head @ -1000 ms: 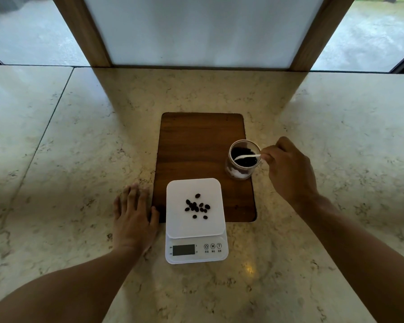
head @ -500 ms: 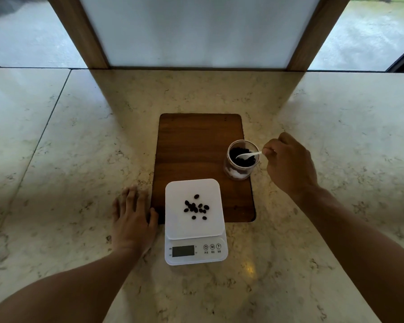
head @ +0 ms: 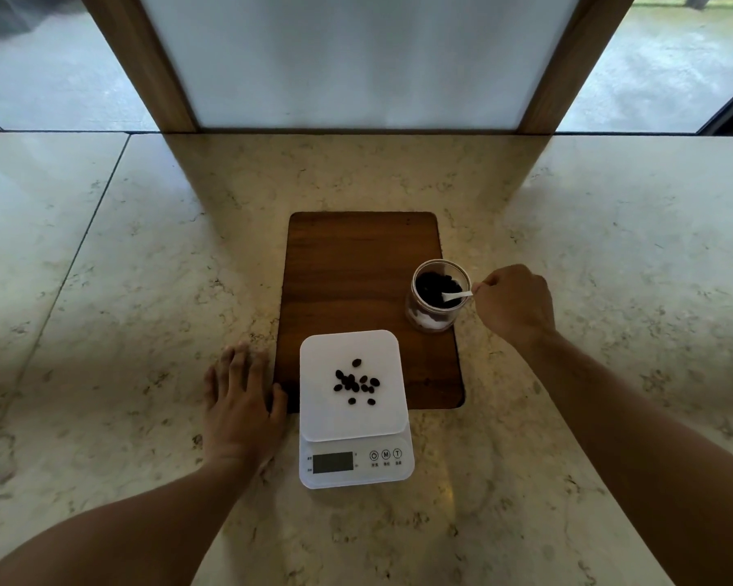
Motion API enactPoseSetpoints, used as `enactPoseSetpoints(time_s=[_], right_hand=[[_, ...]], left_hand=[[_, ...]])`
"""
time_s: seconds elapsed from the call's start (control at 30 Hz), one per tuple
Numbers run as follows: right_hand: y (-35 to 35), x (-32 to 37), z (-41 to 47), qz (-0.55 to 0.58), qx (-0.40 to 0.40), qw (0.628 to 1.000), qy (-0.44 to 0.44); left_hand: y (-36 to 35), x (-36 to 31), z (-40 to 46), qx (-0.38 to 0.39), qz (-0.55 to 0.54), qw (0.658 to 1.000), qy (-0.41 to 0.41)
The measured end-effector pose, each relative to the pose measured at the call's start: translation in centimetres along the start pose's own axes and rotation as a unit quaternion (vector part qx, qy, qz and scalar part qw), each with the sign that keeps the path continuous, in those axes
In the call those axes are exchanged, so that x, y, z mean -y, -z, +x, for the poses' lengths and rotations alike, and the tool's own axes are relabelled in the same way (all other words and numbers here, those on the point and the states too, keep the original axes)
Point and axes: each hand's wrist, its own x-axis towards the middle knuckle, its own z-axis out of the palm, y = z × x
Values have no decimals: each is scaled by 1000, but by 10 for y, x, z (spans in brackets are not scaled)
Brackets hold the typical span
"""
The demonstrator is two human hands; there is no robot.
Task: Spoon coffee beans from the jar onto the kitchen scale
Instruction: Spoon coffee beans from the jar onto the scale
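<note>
A white kitchen scale [head: 331, 420] stands at the near edge of a wooden board [head: 356, 268], with several coffee beans [head: 356, 381] on its platform. An open glass jar [head: 420, 319] of dark beans sits on the board's right side. My right hand [head: 515, 304] is just right of the jar and pinches the handle of a small white spoon [head: 455, 295], whose bowl dips into the beans inside the jar. My left hand [head: 242, 399] lies flat on the counter, fingers spread, just left of the scale and touching the board's corner.
The marble counter [head: 145, 289] stretches wide on both sides. A wooden-framed frosted panel [head: 356, 57] rises behind the far edge, with windows on either side.
The spoon's bowl has tipped down from above the rim into the beans in the jar. My right hand stayed beside the jar. My left hand has not moved.
</note>
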Motion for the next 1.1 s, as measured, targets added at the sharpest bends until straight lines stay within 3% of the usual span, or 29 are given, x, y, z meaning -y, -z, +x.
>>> enactPoseSetpoints(time_s=[0.2,0.43,0.53,0.7,0.83,1.1], right_hand=[[-1,-2,6,89,36,992,-79],[-1,-4,6,125,39,986,-106],[1,-2,3,68,35,996,-55],[9,6,-6,-4,-44,998,52],[5,12,-11,-47,-49,994,88],[-5,9,-4,73,-5,997,-37]], left_hand=[[1,0,0,0,-3,1000,0],[2,-1,1,3,-6,1000,1],[2,-1,0,1,-7,1000,1],[1,0,1,2,-7,1000,3],[0,-1,-1,2,-12,1000,3],[0,-1,0,-1,-2,1000,-1]])
